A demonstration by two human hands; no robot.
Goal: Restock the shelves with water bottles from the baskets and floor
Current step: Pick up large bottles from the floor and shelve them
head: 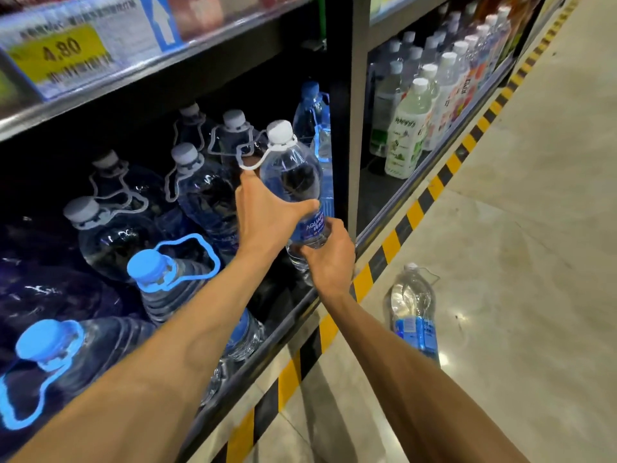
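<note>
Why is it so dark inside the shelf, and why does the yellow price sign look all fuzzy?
In the head view, the shelf board above shades the water bottles, so the back of the lower shelf goes nearly black; the price sign sits at the picture's edge, blurred and stretched by the wide lens; the floor shines with lamp glare near the loose bottle.

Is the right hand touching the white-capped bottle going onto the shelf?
Touching. In the head view the right hand wraps its fingers around the lower body of the white-capped bottle, just below the blue label.
</note>
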